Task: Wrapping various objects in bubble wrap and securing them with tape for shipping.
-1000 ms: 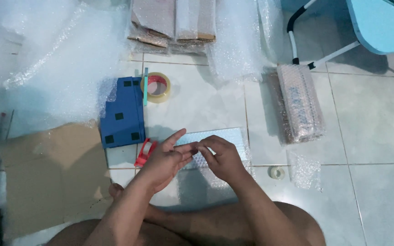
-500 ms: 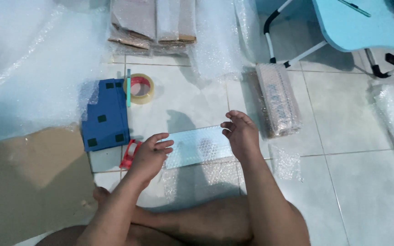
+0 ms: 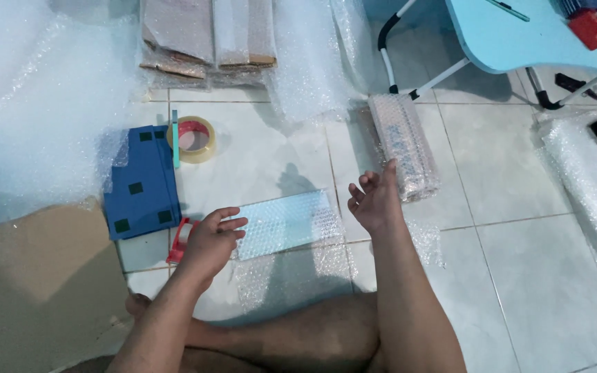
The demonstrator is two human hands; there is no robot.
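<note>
On the tiled floor (image 3: 271, 155) in front of your crossed legs, the bubble-wrapped flat package (image 3: 286, 222) lay loose, unsealed as far as could be told. Your left hand (image 3: 210, 238) rested at its left end, fingers relaxed and slightly apart; your right hand (image 3: 374, 200) hovered off its right end, fingers spread, gripping nothing. With no pressure there, the wrap could have sprung open, and the tape roll (image 3: 193, 139) sat well apart.
</note>
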